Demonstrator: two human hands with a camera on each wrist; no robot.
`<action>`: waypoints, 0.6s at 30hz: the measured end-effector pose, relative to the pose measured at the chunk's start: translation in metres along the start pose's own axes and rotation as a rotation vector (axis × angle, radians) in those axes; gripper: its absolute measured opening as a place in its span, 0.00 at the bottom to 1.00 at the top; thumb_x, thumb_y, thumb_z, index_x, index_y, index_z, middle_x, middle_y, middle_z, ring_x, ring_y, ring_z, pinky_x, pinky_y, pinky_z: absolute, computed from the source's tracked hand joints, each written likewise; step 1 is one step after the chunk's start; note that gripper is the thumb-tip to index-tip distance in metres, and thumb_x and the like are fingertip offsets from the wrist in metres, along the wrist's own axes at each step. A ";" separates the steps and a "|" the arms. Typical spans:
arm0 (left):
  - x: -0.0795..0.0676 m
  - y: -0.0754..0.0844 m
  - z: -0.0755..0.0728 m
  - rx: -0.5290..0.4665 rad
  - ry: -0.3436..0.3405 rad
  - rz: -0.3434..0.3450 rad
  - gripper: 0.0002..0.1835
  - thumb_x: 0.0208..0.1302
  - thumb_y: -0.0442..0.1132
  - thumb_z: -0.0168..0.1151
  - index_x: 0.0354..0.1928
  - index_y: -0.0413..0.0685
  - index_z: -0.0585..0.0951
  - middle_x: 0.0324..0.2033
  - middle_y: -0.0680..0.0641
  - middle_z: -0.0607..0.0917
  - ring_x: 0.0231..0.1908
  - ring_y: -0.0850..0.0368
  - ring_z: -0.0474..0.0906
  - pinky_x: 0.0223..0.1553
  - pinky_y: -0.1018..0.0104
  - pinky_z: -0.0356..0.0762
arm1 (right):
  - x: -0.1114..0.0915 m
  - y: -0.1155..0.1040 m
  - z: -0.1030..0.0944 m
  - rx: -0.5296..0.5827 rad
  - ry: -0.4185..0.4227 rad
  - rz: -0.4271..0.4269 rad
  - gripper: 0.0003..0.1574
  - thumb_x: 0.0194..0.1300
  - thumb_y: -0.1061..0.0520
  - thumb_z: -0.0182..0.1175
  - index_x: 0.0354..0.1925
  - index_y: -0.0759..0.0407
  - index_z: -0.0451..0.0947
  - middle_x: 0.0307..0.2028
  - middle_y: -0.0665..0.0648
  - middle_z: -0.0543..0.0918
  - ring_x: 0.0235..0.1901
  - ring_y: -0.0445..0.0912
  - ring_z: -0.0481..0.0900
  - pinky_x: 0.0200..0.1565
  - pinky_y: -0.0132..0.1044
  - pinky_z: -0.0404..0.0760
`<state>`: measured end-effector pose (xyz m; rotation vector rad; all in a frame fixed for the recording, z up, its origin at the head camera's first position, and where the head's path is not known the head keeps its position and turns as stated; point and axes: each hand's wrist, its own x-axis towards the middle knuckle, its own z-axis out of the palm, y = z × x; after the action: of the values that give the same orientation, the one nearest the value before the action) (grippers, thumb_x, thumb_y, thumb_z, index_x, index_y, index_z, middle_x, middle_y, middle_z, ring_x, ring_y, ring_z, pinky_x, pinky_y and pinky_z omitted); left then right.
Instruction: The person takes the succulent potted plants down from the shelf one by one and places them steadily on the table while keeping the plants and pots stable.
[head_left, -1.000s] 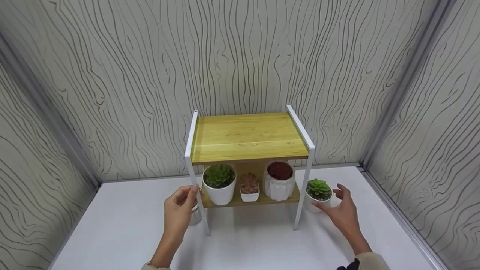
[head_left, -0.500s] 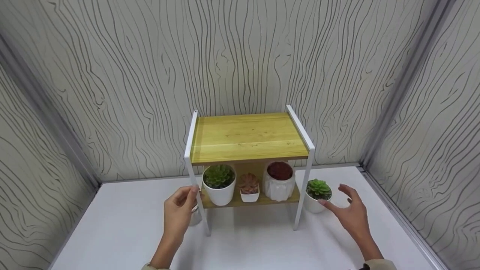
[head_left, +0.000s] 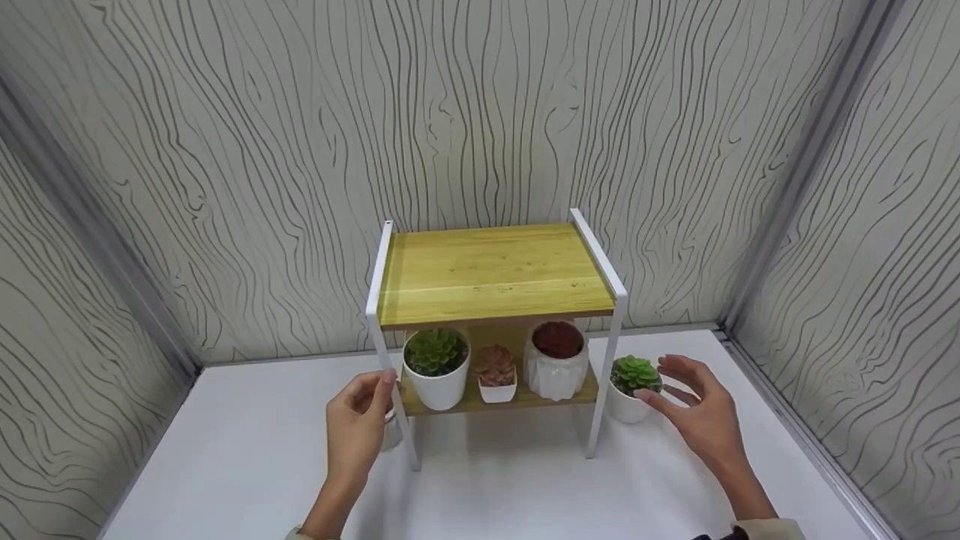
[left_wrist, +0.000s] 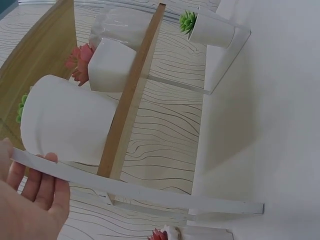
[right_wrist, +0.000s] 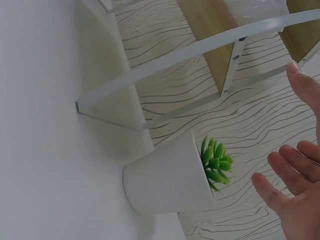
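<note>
Down by the two-shelf rack of yellow wood and white metal, the left wrist view shows the left grip curled round a flat white metal leg. Holding that still, I think, keeps the white pots with plants from wobbling.

From the right wrist, the right grip is spread wide with nothing in it, apart from the round white pot with a spiky green plant. I'd hold that low round its sides, so the leaves don't get squashed.

In the head view, that pot stands on the white desk, just right of the rack. The right grip's fingers are closer to the leaves than half a second ago.
</note>
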<state>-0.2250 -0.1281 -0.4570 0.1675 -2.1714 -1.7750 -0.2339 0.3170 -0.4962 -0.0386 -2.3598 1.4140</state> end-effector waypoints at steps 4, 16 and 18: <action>-0.003 0.001 0.001 -0.009 0.022 0.002 0.17 0.76 0.53 0.64 0.50 0.46 0.87 0.46 0.45 0.90 0.49 0.55 0.88 0.50 0.68 0.88 | -0.001 -0.011 0.000 0.060 -0.013 -0.040 0.46 0.61 0.53 0.78 0.71 0.61 0.69 0.65 0.64 0.80 0.55 0.20 0.77 0.56 0.17 0.80; -0.010 0.008 0.003 -0.019 0.098 0.055 0.12 0.73 0.42 0.68 0.52 0.44 0.84 0.46 0.44 0.88 0.46 0.60 0.85 0.47 0.78 0.84 | -0.001 -0.037 0.003 0.151 -0.034 -0.118 0.35 0.66 0.60 0.73 0.67 0.62 0.74 0.60 0.66 0.84 0.53 0.27 0.83 0.56 0.21 0.82; -0.012 0.009 0.004 0.006 0.122 0.081 0.10 0.72 0.39 0.69 0.51 0.44 0.84 0.45 0.44 0.87 0.45 0.60 0.85 0.47 0.79 0.83 | 0.000 -0.039 0.004 0.149 -0.036 -0.119 0.32 0.68 0.59 0.72 0.66 0.62 0.75 0.59 0.65 0.85 0.53 0.27 0.83 0.56 0.19 0.82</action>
<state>-0.2141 -0.1185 -0.4513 0.1821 -2.0681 -1.6696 -0.2285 0.2943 -0.4643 0.1660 -2.2381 1.5388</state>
